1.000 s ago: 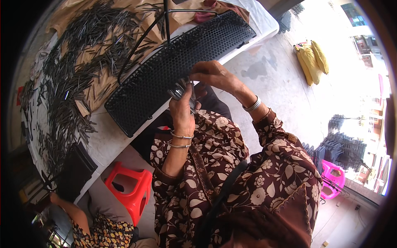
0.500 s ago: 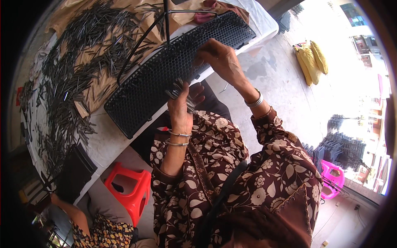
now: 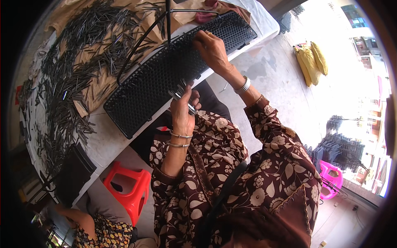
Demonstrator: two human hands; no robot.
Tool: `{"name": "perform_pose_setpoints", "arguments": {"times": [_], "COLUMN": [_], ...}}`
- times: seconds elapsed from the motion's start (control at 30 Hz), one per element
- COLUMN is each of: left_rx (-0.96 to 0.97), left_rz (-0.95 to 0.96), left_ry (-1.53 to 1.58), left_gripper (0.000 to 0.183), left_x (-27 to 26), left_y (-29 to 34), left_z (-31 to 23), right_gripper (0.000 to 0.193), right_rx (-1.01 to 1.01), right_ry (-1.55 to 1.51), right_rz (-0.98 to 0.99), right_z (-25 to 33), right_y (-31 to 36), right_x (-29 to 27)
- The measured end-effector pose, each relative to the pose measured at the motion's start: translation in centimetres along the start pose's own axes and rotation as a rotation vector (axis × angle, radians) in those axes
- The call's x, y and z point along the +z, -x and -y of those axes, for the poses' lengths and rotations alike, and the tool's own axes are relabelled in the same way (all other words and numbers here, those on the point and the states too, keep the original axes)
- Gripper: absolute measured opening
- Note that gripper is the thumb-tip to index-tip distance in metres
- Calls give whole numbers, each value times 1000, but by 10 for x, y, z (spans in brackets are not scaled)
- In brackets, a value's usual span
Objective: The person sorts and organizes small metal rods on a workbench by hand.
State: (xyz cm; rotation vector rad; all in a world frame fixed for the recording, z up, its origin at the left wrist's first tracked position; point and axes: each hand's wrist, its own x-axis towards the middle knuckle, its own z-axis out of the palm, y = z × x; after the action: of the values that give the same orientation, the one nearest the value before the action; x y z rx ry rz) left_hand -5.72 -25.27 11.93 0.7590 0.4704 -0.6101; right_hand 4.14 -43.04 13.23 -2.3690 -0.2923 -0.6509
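A long black panel with rows of small holes (image 3: 140, 97) lies along the near edge of the table. My left hand (image 3: 182, 113) is closed round a bunch of thin dark strips (image 3: 178, 91), whose shiny ends stick out past the thumb. It hovers just in front of the panel's near edge. Over the right half of the panel is my right hand (image 3: 213, 51), fingertips pinched together and pointing down at the holes. Whatever those fingertips hold is too small or hidden to make out. Many similar loose strips (image 3: 103, 25) lie heaped on brown paper beyond the panel.
A black metal stand (image 3: 168, 20) rises behind the panel. White cloth covers the table (image 3: 105, 130). A red stool (image 3: 128, 190) stands at lower left, near another person's arm (image 3: 82, 219). Yellow sacks (image 3: 310, 62) and a pink stool (image 3: 332, 180) are on the floor to the right.
My right hand has moved a little up and left over the panel, its fingers now pinched down. My left hand's fingers have curled in more round the strips.
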Motion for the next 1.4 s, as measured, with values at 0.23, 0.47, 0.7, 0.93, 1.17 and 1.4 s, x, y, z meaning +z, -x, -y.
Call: {"name": "perform_pose_setpoints", "arguments": {"times": [0.23,0.47,0.7,0.93,1.17,1.4], "left_rx": [49,43,85,78,31,87], "left_rz": [21,14,38,31,-43,-5], "left_ry": [-20,-23,-18,22,31,-14], "left_gripper": [25,27,31,31,23,16], "left_x": [3,6,-2,1,-7,-10], "left_y": [4,6,2,1,-7,-3], "left_z": [-3,-5,1,-1,4,11], "right_gripper": [9,10,14,18,24,31], "right_rx": [-85,-77,-42,73,104,357], "right_ry": [21,-21,263,271,37,-481], "right_rz": [31,-38,-35,-58,7,632], "right_z": [1,-9,-5,-7,16,49], "right_y": [-6,-2,-1,9,20,41], "right_x": [4,11,10,10,-10,-27]}}
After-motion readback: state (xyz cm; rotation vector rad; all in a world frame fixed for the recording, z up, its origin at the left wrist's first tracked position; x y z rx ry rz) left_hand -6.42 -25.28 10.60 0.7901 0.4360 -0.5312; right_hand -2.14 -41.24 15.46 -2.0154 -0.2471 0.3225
